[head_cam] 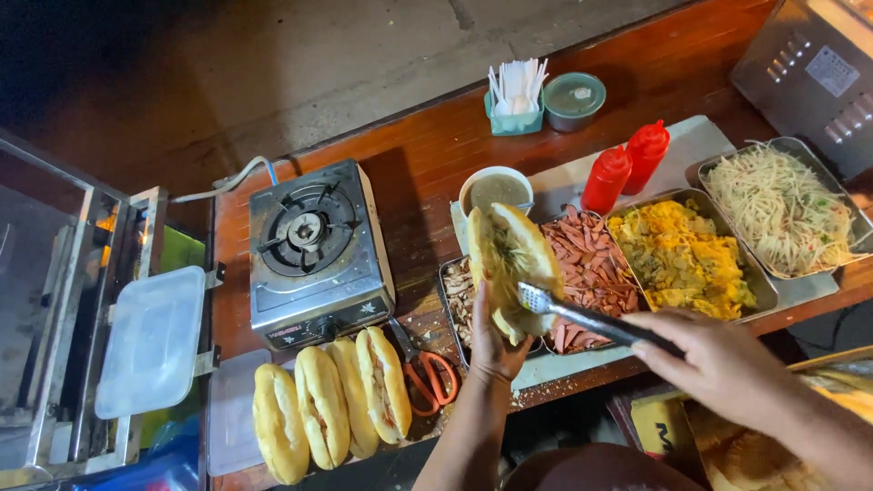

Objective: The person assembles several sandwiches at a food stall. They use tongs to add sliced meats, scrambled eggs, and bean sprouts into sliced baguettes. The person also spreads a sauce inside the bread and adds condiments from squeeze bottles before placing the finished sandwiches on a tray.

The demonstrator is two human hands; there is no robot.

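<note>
Wooden counter (436, 150): left hand (491, 341) cups split roll (509, 264) over meat tray (591, 273) to catch spills; right hand (718, 364) w/ tongs (591, 318) squeezed nearly closed, load unclear.

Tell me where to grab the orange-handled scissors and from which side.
Grip the scissors by the orange handle loops, coming from the near table edge. The loops face that edge and lie clear, while the blades point away toward the gas stove, close beside the bread rolls.
</note>
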